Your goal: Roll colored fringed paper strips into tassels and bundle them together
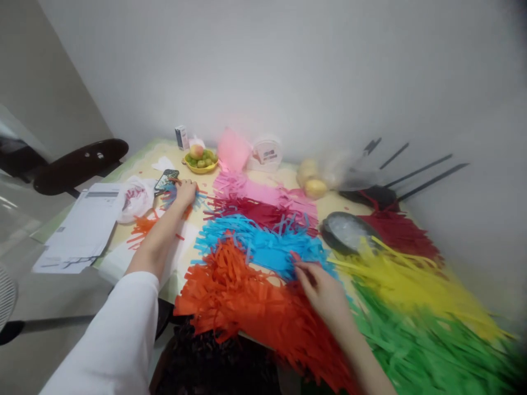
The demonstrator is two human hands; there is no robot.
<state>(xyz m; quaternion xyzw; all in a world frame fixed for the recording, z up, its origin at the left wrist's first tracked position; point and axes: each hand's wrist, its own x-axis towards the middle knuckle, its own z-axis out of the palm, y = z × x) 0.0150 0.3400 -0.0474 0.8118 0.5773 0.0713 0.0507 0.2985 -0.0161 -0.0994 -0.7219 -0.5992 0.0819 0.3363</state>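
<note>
My left hand (187,192) reaches across the table to a small heap of blue paper strips (168,198), beside a phone (167,180). Its fingers are bent down and partly hidden, so what they hold, if anything, is unclear. My right hand (319,285) is closed, thumb and forefinger together, with a small orange paper strip (294,256) at the fingertips. It is over the border between the blue fringed paper (267,249) and the orange fringed paper (242,299). Behind these lie dark red fringed paper (247,213) and pink fringed paper (267,192).
Yellow fringe (407,280) and green fringe (424,334) spread at right, near a dark round bowl (348,231). A yellow fruit dish (201,169) stands at the back. Printed papers (84,225) and a white plastic bag (135,200) lie left. Orange scraps (144,227) are nearby.
</note>
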